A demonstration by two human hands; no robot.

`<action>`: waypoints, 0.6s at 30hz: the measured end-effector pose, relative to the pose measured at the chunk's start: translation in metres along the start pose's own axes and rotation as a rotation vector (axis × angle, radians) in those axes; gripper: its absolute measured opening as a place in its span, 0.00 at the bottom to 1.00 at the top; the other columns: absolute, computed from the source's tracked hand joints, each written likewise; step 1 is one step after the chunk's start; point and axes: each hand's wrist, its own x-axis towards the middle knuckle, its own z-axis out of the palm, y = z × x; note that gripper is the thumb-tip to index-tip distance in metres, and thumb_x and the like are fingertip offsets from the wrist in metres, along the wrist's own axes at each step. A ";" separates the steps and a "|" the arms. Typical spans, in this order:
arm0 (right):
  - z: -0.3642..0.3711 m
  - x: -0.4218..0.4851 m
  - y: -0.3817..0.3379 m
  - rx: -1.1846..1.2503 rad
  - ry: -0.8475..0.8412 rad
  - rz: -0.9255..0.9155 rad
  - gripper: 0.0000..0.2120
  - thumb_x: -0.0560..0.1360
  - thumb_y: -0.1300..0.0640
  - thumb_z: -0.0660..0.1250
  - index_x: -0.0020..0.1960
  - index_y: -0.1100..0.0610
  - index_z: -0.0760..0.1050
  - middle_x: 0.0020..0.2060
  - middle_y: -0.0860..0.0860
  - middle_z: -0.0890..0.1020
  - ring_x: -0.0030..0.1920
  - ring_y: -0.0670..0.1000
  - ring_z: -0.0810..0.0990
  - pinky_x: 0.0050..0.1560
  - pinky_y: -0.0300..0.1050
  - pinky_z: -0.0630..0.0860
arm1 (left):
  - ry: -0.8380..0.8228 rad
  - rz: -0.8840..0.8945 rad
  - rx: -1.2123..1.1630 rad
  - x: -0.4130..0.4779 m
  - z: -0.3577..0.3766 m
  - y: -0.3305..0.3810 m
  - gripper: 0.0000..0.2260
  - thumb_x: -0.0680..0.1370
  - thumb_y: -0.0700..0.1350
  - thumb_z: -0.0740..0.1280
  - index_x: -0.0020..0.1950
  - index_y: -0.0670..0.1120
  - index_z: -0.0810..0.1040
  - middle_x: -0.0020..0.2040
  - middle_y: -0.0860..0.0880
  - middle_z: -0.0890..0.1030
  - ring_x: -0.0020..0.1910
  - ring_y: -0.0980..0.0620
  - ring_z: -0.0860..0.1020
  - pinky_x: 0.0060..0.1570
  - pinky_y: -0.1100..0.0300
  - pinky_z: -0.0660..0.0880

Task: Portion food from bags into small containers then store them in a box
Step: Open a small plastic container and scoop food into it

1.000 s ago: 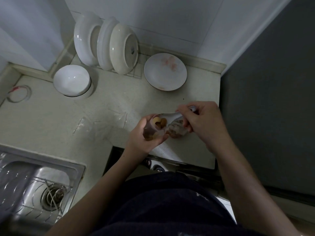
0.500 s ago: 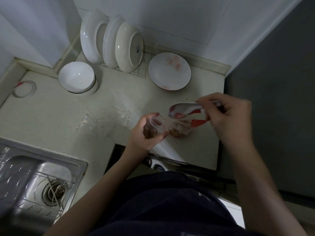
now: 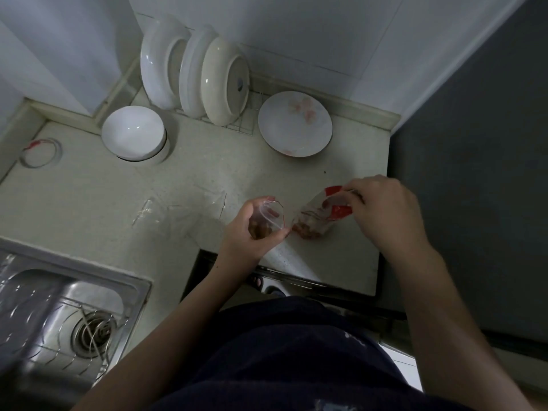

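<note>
Lowered from above the container (image 3: 267, 219) in the left hand (image 3: 252, 232), the bag (image 3: 318, 216) now lies just right of it, mouth pinched in the right hand (image 3: 382, 209) grip.

Pale countertop (image 3: 89, 197), lightly marked. At 12 o'clock, three white plates (image 3: 195, 75) stand on edge in a wire rack (image 3: 237, 126) against the tiled wall (image 3: 296, 31). Flat floral plate (image 3: 295, 123) just right of the rack. White bowl (image 3: 133, 132) at 10 o'clock, upright. Clear round lid (image 3: 40, 152) with a red mark near the 9 o'clock edge. Steel sink (image 3: 59, 315) with drain strainer at 8 o'clock. Dark panel (image 3: 474, 173) along 3 o'clock.
</note>
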 end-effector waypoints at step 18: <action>0.067 0.043 0.002 -0.192 -0.468 -0.030 0.19 0.72 0.67 0.62 0.29 0.55 0.57 0.28 0.51 0.63 0.35 0.55 0.70 0.34 0.43 0.65 | 0.028 -0.051 0.017 0.000 -0.007 -0.001 0.23 0.68 0.58 0.74 0.62 0.59 0.74 0.49 0.60 0.80 0.43 0.61 0.80 0.43 0.67 0.77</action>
